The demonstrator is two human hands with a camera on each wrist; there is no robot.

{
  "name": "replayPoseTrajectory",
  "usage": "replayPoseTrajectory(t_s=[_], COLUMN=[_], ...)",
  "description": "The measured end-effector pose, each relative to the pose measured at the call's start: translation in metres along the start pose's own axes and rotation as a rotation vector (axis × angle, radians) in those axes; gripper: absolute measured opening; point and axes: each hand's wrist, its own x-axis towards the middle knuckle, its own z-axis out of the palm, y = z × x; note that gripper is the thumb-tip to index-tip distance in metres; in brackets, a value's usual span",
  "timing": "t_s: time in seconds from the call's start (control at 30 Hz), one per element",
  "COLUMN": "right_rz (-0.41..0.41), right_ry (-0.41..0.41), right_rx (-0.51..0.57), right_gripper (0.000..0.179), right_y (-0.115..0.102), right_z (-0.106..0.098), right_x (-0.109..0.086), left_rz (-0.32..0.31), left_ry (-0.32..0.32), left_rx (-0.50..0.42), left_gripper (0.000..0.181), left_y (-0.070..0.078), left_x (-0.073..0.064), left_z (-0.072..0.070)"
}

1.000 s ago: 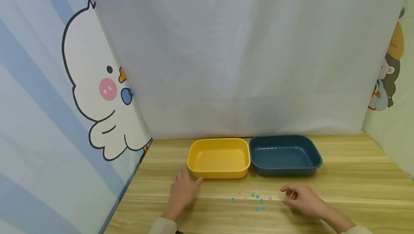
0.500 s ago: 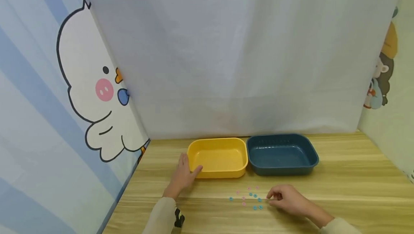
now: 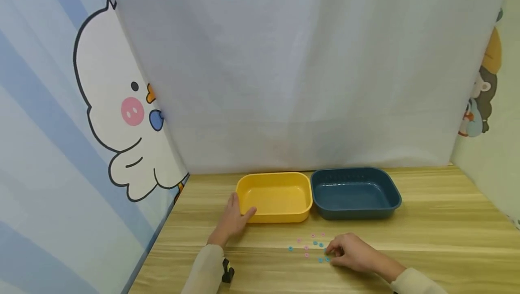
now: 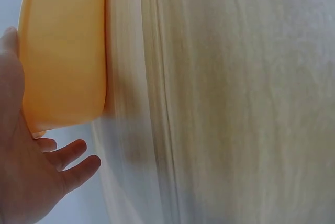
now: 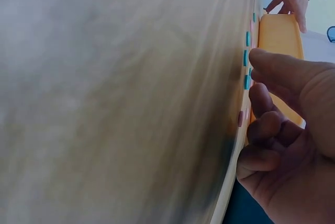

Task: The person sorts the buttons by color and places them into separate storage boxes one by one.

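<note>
Nearest are two pale sleeves [image 3: 206,267], with a small dark object [image 3: 228,270] beside the left one. The right hand [image 3: 351,252] is bent over the right side of a scatter of small rings on the desk [image 3: 438,226]. Its thumb and index finger come down just beside the blue rings [image 3: 321,245]; the other fingers are curled, as the right wrist view shows. Whether a ring is pinched between the fingertips I cannot tell. That view sees the rings edge-on, as thin slips of colour; the head view shows their holes and the pink rings [image 3: 306,248] lying among the blue ones.

Farther off, the left hand [image 3: 231,221] grips the front left corner of the yellow tray [image 3: 274,218], thumb at the front rim and fingers along the left side. Only the left wrist view shows that some of these fingers spread loosely clear of the wall. It sees the tray's outside, while the head view looks in on its smooth floor. The dark blue tray [image 3: 357,215] stands just to its right, light glinting on its inner floor. A pale curtain [image 3: 317,72] hangs behind both.
</note>
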Motion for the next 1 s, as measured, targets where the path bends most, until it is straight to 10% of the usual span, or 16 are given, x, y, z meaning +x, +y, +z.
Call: replayPoseTrajectory(t_s=[1.0], right_rz=[-0.004], right_ry=[-0.053], right_rx=[0.0], right_gripper=[0.007], right_y=[0.002], right_z=[0.002], right_x=[0.012], left_rz=[-0.014], left_ry=[-0.017], left_rx=[-0.02], left_gripper=[0.093], left_y=[0.001], left_x=[0.0], left_z=[0.0])
